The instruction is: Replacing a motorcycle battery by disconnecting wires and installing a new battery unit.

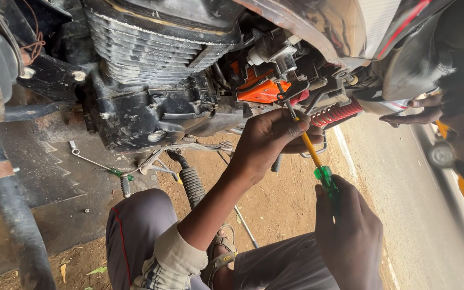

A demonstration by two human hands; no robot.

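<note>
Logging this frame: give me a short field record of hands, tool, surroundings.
left hand: fingers steady the screwdriver's shaft
right hand: grips the green handle
tool: long screwdriver with yellow shaft and translucent green handle, tip at the orange motorcycle part
nearby: red coil spring; finned grey engine block
ground: metal spanner on grey slab
another person's hand: on bike

One screwdriver (312, 153), one spanner (89, 159), two red springs (335, 114).
</note>
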